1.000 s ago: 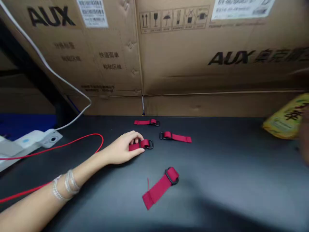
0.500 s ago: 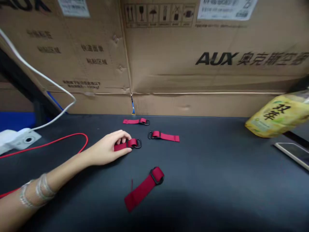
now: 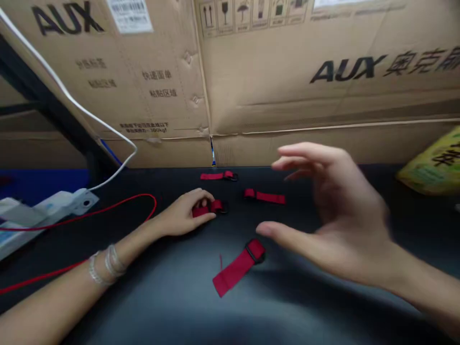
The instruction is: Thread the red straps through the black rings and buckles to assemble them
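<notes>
My left hand [image 3: 183, 214] rests on the dark table, its thumb and fingers closed round a red strap with a black buckle [image 3: 216, 206]; the buckle end sticks out to the right. My right hand [image 3: 347, 211] hangs over the table on the right, slightly blurred, thumb and fingers wide apart, nothing in it. Close to its thumb lies a larger-looking red strap [image 3: 235, 271], slanted, its buckle at the upper right. Left of its fingers lies another red strap [image 3: 271, 197]. A further red strap [image 3: 212, 176] lies near the back edge, beyond my left hand.
Large cardboard boxes [image 3: 251, 105] wall off the back of the table [image 3: 172, 297]. On the left are a white power strip [image 3: 43, 218], a white cable [image 3: 66, 93], a red cable [image 3: 118, 203] and a black frame bar [image 3: 68, 124]. A yellow packet [image 3: 431, 165] stands at the right.
My right hand has come into view from the right, open. The view has shifted, so things appear further right. My left hand stays on the same strap.
</notes>
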